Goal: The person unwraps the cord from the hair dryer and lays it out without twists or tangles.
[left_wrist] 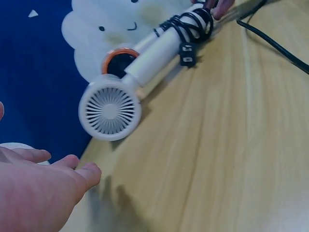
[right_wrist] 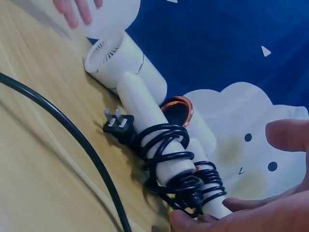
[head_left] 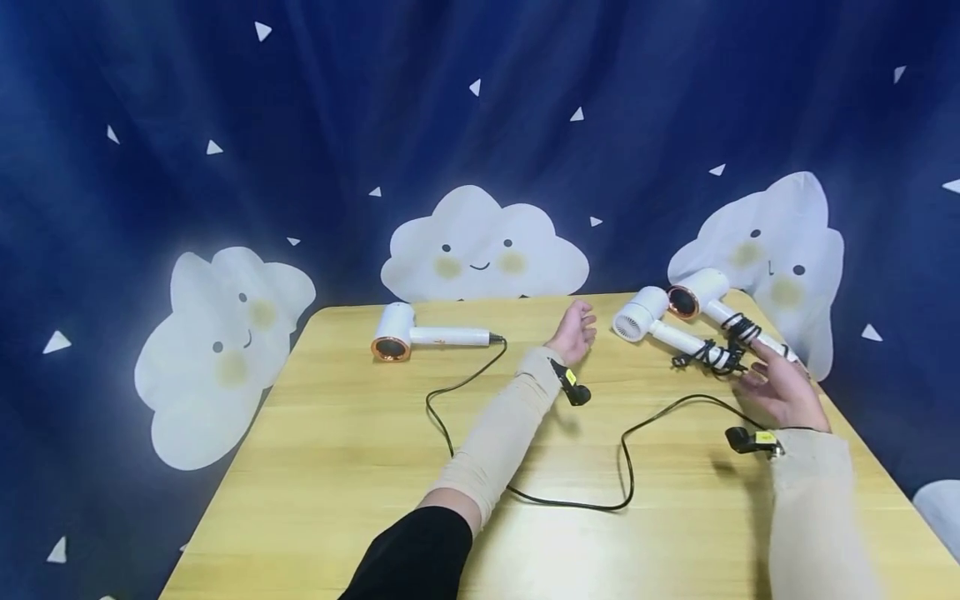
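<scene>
Wooden table (head_left: 315, 467) below, my left hand (head_left: 574, 333) and right hand (head_left: 786, 392) are loosely spread beside hair dryers (head_left: 641, 312), likely light, hard, slick, best gripped by their handles (head_left: 675, 337).

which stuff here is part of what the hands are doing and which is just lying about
Likely in the job:
- dryer with the pale grille, cord wrapped round its handle, right hand at the handle end
- copper-rimmed dryer beside it, also wrapped

Likely just lying about:
- third dryer, away from both hands, its cord unwound
- wooden table and cloud-print curtain, background only
</scene>
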Tool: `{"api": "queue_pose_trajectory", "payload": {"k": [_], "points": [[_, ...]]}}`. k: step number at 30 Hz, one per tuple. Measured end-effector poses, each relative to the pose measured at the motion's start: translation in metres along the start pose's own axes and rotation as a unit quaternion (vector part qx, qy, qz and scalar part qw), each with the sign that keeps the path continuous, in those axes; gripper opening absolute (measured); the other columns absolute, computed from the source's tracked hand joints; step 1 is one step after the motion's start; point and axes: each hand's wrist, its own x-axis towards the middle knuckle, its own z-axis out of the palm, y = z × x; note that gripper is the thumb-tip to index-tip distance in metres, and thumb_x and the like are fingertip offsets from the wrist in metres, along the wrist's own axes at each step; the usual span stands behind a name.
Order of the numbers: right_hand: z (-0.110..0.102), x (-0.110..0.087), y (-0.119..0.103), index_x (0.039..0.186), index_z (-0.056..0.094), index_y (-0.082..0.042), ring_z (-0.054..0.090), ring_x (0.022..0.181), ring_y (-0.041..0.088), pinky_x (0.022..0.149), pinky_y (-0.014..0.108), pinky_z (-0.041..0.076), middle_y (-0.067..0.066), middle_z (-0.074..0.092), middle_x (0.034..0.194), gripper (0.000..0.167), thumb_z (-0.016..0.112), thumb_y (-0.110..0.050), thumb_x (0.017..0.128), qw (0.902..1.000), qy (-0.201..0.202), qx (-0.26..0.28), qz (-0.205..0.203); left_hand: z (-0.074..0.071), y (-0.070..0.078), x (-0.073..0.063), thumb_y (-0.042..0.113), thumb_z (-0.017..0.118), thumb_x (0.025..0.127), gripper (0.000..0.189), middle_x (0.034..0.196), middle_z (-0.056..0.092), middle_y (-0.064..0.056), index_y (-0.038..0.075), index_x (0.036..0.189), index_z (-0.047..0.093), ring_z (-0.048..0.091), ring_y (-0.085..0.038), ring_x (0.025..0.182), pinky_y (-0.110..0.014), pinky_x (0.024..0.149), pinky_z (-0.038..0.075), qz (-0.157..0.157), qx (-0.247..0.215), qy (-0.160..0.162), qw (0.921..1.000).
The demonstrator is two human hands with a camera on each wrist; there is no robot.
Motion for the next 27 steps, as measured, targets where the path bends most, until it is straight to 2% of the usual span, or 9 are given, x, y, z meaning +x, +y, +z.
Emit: {"api": "queue_pose_trajectory", "payload": {"k": [2,4,9,12,15,18,21,24,27], "points": [[0.002,0.002,0.004,0.147,0.024,-0.051,0.013,0.16,0.021,0.128,0.03,0.023,0.003,-0.011,0.174,0.054,0.054,-0.037,0.105,1.0,-0.003,0.002,0.002,0.001,-0.007,0.003,0.03,0.05,0.093,0.076,0.169,0.024,-0.024,0.002,0.16,0.029,0.018,-0.046,0.158,-0.052,0.131,0.013,-0.003,0.007,0.006,1.0],[0.004,0.003,0.007,0.153,-0.003,-0.056,-0.018,0.157,0.01,0.129,0.029,0.001,-0.012,-0.031,0.167,0.074,0.051,-0.039,0.105,0.9996,-0.002,0.024,0.012,0.003,-0.013,0.006,0.031,0.05,0.093,0.079,0.17,0.022,-0.024,0.001,0.161,0.026,0.017,-0.046,0.159,-0.053,0.131,0.012,-0.005,0.018,0.004,0.9998],[0.004,0.008,0.012,0.155,-0.02,-0.053,-0.013,0.158,0.005,0.129,0.027,0.003,-0.019,-0.028,0.166,0.088,0.051,-0.034,0.106,0.9951,-0.011,0.095,0.024,0.008,-0.023,0.012,0.033,0.051,0.093,0.085,0.171,0.018,-0.024,-0.004,0.162,0.018,0.014,-0.043,0.16,-0.054,0.131,0.01,0.001,0.037,0.003,0.9993],[0.003,0.011,0.014,0.156,0.004,-0.054,0.007,0.159,0.012,0.129,0.028,0.007,-0.006,0.001,0.173,0.074,0.053,-0.031,0.106,0.9924,-0.023,0.118,0.025,0.014,-0.024,0.014,0.034,0.051,0.092,0.083,0.17,0.022,-0.023,-0.004,0.161,0.024,0.015,-0.041,0.16,-0.056,0.13,0.009,0.01,0.045,0.001,0.9989],[0.0,0.013,0.014,0.143,0.032,-0.042,0.02,0.152,0.01,0.13,0.032,0.008,-0.006,0.033,0.148,0.046,0.055,-0.029,0.105,0.9911,-0.031,0.127,0.024,0.021,-0.026,0.015,0.034,0.05,0.093,0.069,0.167,0.033,-0.022,0.001,0.153,0.04,0.017,-0.04,0.16,-0.058,0.13,0.008,0.011,0.057,-0.007,0.9983],[-0.004,0.011,0.014,0.132,0.037,-0.032,0.022,0.149,0.009,0.13,0.034,0.014,-0.001,0.036,0.134,0.034,0.057,-0.029,0.105,0.9904,-0.027,0.132,0.032,0.029,-0.028,0.014,0.034,0.05,0.093,0.051,0.152,0.054,-0.019,0.004,0.134,0.059,0.03,-0.036,0.155,-0.058,0.128,0.011,0.014,0.081,-0.004,0.9966],[-0.003,0.013,0.017,0.124,0.045,-0.027,0.04,0.138,0.014,0.121,0.039,0.038,0.0,0.042,0.128,0.025,0.059,-0.027,0.104,0.9893,-0.026,0.137,0.043,0.028,-0.026,0.01,0.036,0.052,0.092,0.044,0.124,0.069,-0.016,0.004,0.117,0.068,0.051,-0.029,0.134,-0.056,0.126,0.019,0.03,0.109,0.016,0.9935],[-0.004,0.012,0.021,0.109,0.056,-0.021,0.059,0.11,0.02,0.101,0.043,0.056,0.0,0.052,0.113,0.007,0.059,-0.026,0.104,0.9907,-0.034,0.125,0.041,0.028,-0.025,0.007,0.039,0.054,0.091,0.045,0.1,0.07,-0.012,0.002,0.109,0.072,0.056,-0.022,0.111,-0.056,0.123,0.025,0.04,0.135,0.025,0.9897],[-0.004,0.009,0.024,0.102,0.06,-0.021,0.065,0.097,0.022,0.092,0.043,0.059,0.0,0.056,0.105,0.007,0.056,-0.025,0.105,0.9941,-0.043,0.097,0.024,0.03,-0.023,0.005,0.04,0.055,0.094,0.044,0.088,0.066,-0.005,0.002,0.109,0.072,0.055,-0.017,0.104,-0.057,0.124,0.024,0.042,0.152,0.021,0.9873]]}}
